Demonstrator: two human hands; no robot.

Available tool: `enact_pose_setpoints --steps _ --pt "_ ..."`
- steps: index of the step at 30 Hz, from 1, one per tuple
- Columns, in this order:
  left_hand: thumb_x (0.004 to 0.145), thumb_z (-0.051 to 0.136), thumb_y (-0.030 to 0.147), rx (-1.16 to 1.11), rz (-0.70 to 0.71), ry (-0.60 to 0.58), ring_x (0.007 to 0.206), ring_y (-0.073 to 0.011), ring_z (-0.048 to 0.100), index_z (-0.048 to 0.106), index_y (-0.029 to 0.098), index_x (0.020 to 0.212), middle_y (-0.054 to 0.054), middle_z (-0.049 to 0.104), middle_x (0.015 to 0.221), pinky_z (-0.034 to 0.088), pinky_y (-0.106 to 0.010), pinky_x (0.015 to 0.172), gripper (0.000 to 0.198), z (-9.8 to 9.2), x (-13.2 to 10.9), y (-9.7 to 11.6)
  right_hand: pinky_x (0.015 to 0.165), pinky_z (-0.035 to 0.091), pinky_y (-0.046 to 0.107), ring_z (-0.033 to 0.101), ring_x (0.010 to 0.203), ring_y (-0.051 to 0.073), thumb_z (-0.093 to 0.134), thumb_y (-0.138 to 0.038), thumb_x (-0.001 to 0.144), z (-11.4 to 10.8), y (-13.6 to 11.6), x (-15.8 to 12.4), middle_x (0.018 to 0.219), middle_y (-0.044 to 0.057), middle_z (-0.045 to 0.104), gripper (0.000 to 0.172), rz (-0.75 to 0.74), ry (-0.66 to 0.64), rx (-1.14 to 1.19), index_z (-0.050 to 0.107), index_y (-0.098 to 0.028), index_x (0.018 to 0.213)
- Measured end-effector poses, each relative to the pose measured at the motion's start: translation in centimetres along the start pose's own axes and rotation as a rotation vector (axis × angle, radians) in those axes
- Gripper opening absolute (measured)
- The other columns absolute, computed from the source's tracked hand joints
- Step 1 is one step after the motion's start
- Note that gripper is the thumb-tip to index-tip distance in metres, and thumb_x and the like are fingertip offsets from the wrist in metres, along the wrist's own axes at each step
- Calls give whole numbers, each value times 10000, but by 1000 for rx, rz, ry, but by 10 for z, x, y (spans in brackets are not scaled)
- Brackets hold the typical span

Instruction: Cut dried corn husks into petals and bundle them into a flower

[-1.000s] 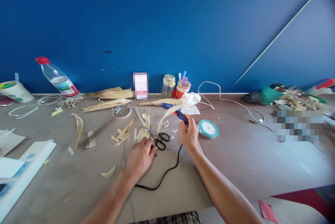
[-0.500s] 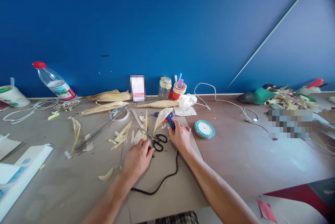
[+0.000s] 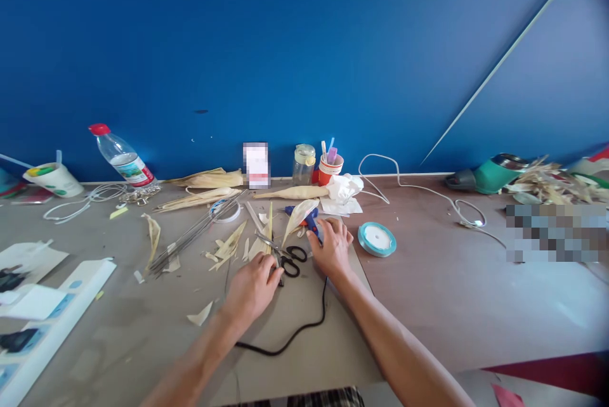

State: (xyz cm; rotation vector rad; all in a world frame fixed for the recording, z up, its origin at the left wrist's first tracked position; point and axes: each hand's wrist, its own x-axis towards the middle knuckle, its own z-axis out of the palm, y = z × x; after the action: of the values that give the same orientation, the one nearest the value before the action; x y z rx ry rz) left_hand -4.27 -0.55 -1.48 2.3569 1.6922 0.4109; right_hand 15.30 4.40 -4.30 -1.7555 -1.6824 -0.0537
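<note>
My right hand (image 3: 332, 250) is at the handle of a blue hot glue gun (image 3: 311, 222), its fingers curled round it and partly hiding it. A black cord runs from below this hand toward me. My left hand (image 3: 254, 283) rests on the table with bent fingers, just left of black-handled scissors (image 3: 291, 261). A small dark piece shows beside its fingertips, mostly covered, and I cannot make out what it is. A pale dried husk piece (image 3: 301, 215) lies against the glue gun. More husk scraps (image 3: 229, 245) are scattered beyond my left hand.
A bundle of thin wires (image 3: 195, 236) lies left of a white tape roll. A turquoise ribbon spool (image 3: 377, 239) sits to the right. Along the blue wall stand a tilted bottle (image 3: 126, 163), a jar (image 3: 303, 165) and red paper cups (image 3: 330, 169). A power strip (image 3: 71, 309) is at left.
The view has swung slightly left, so things on the table appear further right. My right hand's fingers have shifted a little on the glue gun. My left hand stays beside the scissors.
</note>
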Motion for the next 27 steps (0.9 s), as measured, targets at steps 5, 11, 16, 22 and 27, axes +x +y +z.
enact_pose_setpoints --steps 5,11,16,22,27 --pt "884 426 303 69 -14 -27 837 -166 621 557 202 904 -51 617 950 452 -258 714 166 -11 15 10 853 294 379 471 968 241 523 -302 818 -4 -1 1 1051 76 593 272 -29 -3 43 606 -210 1060" --pt "873 434 338 198 -14 -107 841 -192 634 528 210 1122 -96 559 1098 461 -260 632 295 -7 62 29 855 296 383 479 973 241 521 -286 821 -8 0 3 1048 75 597 265 -43 37 58 611 -217 1061" --pt "886 405 311 232 32 -164 830 -196 641 603 158 993 -116 591 1040 474 -271 680 272 1 89 35 869 302 387 482 987 240 528 -274 821 -12 0 4 1067 80 587 255 -39 58 73 617 -213 1051" --pt "881 394 338 101 -41 176 918 -186 612 600 157 1068 -95 605 1134 452 -263 810 332 -40 95 9 846 300 383 480 962 235 523 -257 817 -12 2 5 1047 81 576 253 -35 66 96 606 -215 1053" --pt "835 422 393 67 -218 160 805 -185 622 645 199 932 -44 684 966 443 -257 729 311 -83 79 -36 836 290 366 487 951 218 514 -264 827 -11 2 4 1022 64 584 236 -37 54 92 606 -217 1039"
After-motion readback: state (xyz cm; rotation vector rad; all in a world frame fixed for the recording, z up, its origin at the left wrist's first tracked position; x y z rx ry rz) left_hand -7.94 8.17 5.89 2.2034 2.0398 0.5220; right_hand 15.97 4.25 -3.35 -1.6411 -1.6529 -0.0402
